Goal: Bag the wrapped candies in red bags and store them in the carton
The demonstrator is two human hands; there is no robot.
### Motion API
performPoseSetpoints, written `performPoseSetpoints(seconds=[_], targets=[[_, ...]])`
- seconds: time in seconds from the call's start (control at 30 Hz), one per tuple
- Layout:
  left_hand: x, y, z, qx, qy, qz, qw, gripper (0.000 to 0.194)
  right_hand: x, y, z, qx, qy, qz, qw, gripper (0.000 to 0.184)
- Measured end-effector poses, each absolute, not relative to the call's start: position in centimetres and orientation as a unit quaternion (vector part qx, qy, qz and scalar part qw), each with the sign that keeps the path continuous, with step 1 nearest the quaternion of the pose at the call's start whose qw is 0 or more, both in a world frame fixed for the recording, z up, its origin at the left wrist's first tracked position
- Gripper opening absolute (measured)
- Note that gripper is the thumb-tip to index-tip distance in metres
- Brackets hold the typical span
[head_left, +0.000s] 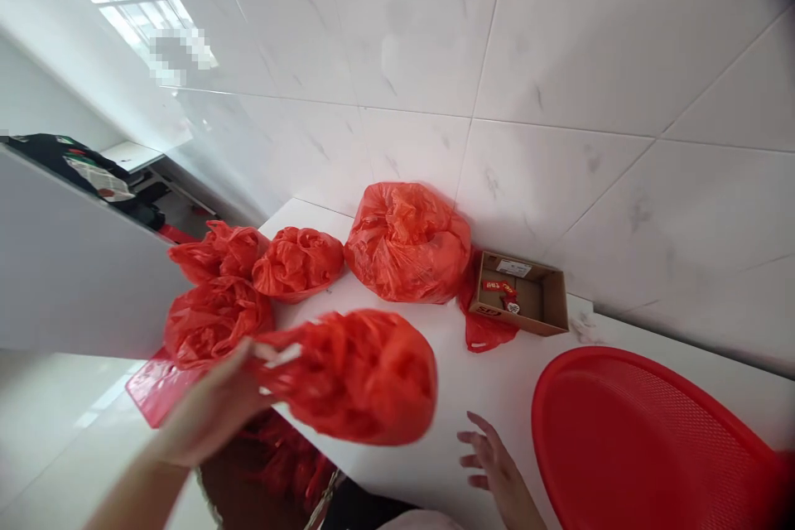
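I've got the left hand [214, 406] clenched on the gathered end of a red plastic bag [373, 377], the bag stretching rightward, plump and blurred, above the front of the white table [456, 377]. Over to my right hand [493, 464]: fingers loosely spread, well apart from the bag, nearest the big red basket [621, 431]. Just beyond the held bag, I see three smaller red bundles bunched at the table's left end, and a larger red bundle [407, 248] up by the tiled wall [410, 141]. Right of that sits an open cardboard box [534, 296], small red packets [498, 286] inside, a flattened red bag [490, 334] poking out in front. Below the table edge, more red plastic [291, 464] fills a brown container.
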State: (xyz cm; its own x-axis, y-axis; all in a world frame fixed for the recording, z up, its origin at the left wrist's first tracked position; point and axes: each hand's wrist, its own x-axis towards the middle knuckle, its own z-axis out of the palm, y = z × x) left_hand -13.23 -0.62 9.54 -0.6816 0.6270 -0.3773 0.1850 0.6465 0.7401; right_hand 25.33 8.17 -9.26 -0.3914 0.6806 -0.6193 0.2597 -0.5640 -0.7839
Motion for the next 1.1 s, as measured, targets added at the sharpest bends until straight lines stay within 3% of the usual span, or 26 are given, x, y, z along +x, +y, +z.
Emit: performPoseSetpoints(seconds=[0.07, 0.1, 0.2, 0.33, 0.37, 0.47, 0.57, 0.67, 0.8, 0.97, 1.1], targets=[[-7.5, -0.9, 5.2, 0.147, 0.701, 0.446, 0.537, 0.044, 25.0, 8.7, -8.7, -0.537, -0.385, 0.734, 0.157, 0.079], [-5.1, -1.1, 3.2, 0.116, 0.670, 0.465, 0.566, 0.045, 24.9, 8.8, -8.5, -0.544, -0.379, 0.730, 0.165, 0.079], [-1.6, -1.8, -0.3, 0.133, 0.671, 0.443, 0.580, 0.049, 25.2, 8.9, -8.7, -0.571, -0.425, 0.670, 0.211, 0.079], [-6.4, -1.8, 0.6, 0.266, 0.699, 0.324, 0.580, 0.056, 25.9, 8.4, -9.5, -0.598, -0.463, 0.603, 0.255, 0.076], [-8.6, -1.5, 1.1, 0.284, 0.728, 0.297, 0.548, 0.061, 26.0, 8.4, -9.6, -0.601, -0.465, 0.597, 0.257, 0.075], [-15.0, 0.6, 2.1, 0.300, 0.857, 0.277, 0.315, 0.058, 26.0, 8.4, -9.6, -0.611, -0.464, 0.589, 0.254, 0.073], [-19.5, 3.6, 1.5, 0.365, 0.896, 0.225, 0.114, 0.093, 26.1, 8.7, -9.3, -0.629, -0.464, 0.577, 0.239, 0.074], [-22.5, 7.0, 0.3, 0.466, 0.881, 0.080, -0.029, 0.102, 26.4, 9.0, -8.8, -0.639, -0.471, 0.564, 0.231, 0.075], [-25.4, 11.0, -1.3, 0.508, 0.860, -0.028, -0.035, 0.093, 26.5, 9.2, -7.6, -0.645, -0.489, 0.542, 0.227, 0.072], [-28.1, 14.9, -1.8, 0.467, 0.883, 0.031, -0.024, 0.046, 25.5, 9.1, -6.2, -0.669, -0.470, 0.533, 0.220, 0.070], [-30.4, 18.3, -0.6, 0.416, 0.906, 0.071, -0.034, 0.040, 24.5, 8.9, -5.9, -0.668, -0.453, 0.546, 0.226, 0.063]])
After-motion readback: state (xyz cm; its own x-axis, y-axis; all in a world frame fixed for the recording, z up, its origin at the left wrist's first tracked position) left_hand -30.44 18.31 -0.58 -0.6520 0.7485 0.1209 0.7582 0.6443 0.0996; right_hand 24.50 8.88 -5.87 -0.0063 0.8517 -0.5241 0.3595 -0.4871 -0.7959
